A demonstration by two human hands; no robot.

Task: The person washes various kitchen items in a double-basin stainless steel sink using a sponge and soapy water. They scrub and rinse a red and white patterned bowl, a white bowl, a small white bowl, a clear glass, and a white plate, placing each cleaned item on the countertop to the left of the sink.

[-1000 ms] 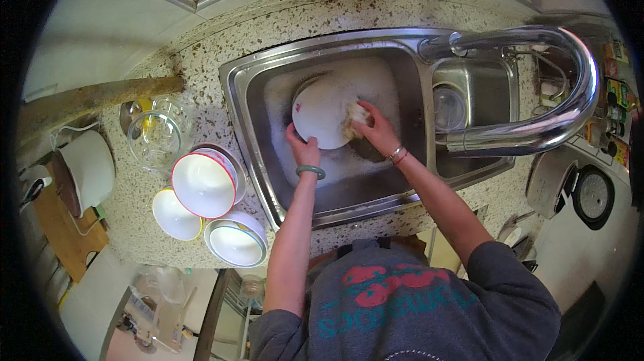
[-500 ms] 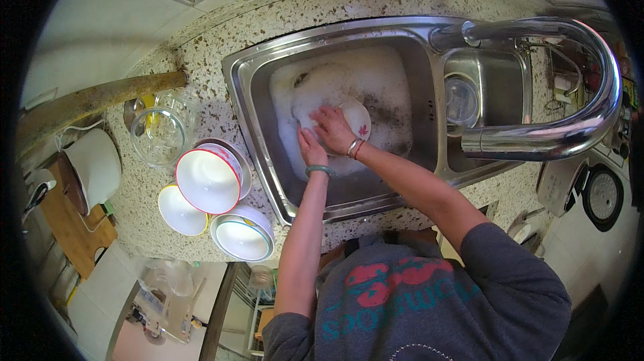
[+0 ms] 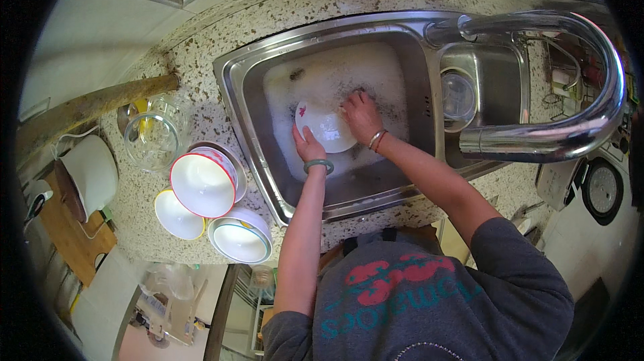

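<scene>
A white dish (image 3: 329, 131) with a small red leaf print is tilted in the suds of the large sink basin (image 3: 255, 119). My left hand (image 3: 308, 145) grips the dish's lower left edge, thumb raised along it. At the dish's right edge, the fingers of my right hand (image 3: 362, 119) are bent and closed; whatever they hold, if anything, is hidden. White foam (image 3: 335, 69) and dark, cloudy water surround the dish and cover the bottom of the basin.
Left of the sink stand a red-rimmed bowl (image 3: 202, 184), a yellow-rimmed bowl (image 3: 178, 215), stacked blue-rimmed bowls (image 3: 240, 239) and clear glass bowls (image 3: 151, 141). A chrome faucet (image 3: 550, 143) arches over the small basin, which holds a clear round container (image 3: 458, 96).
The dish has come up out of the foam and shifted left, showing more of its surface. My right hand has moved right, away from my left, which now grips the dish.
</scene>
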